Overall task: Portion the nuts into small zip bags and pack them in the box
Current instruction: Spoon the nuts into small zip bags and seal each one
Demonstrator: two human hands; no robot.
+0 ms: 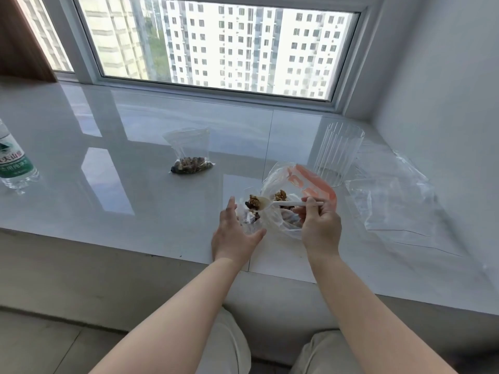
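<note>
My right hand (320,225) pinches the handle of a white plastic spoon (283,203) that carries walnut pieces (255,202) over a small clear zip bag (249,217). My left hand (233,233) holds that small bag open, thumb on one side and fingers on the other; a few dark nuts lie inside. Right of it lies the big clear bag with an orange zip strip (313,182), with more nuts (280,195) in it. A filled small zip bag (192,163) lies farther back on the white sill (108,184).
A clear ribbed plastic box (336,155) stands at the back right, beside flat clear plastic bags (399,201) near the wall. A water bottle (14,163) stands at the far left. The window runs along the back; my knees are below the sill's front edge.
</note>
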